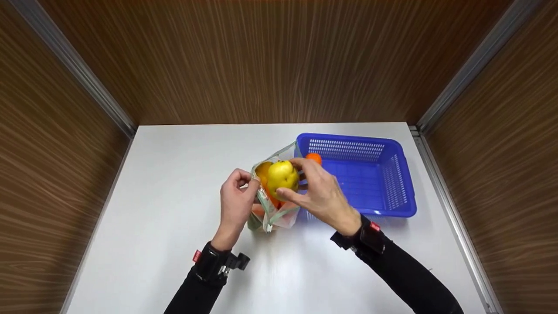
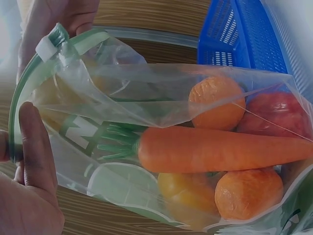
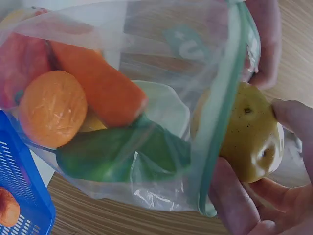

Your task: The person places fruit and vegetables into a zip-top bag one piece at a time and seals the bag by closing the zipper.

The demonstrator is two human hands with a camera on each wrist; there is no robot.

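Right hand [image 1: 322, 196] grip is curling around a yellow pear [image 1: 282, 176] at the mouth of the zip bag [image 1: 272, 209]; left hand [image 1: 235, 198] is pinching the bag's green rim open. Judging risk: smooth waxy pear could be slipping, or thin floppy plastic collapsing and spilling the carrot [image 2: 220, 149] and dimpled oranges [image 2: 217, 100]. Rigid blue perforated basket [image 1: 392, 174] is sitting just beside on the white table [image 1: 174, 174], holding one orange fruit [image 1: 313, 157].

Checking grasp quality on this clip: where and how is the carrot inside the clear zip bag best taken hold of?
Grip the long orange plastic carrot round its thick end by the green top, coming in through the mouth of the clear zip bag. It lies lengthwise with the leafy end towards the opening, which the left hand pinches.
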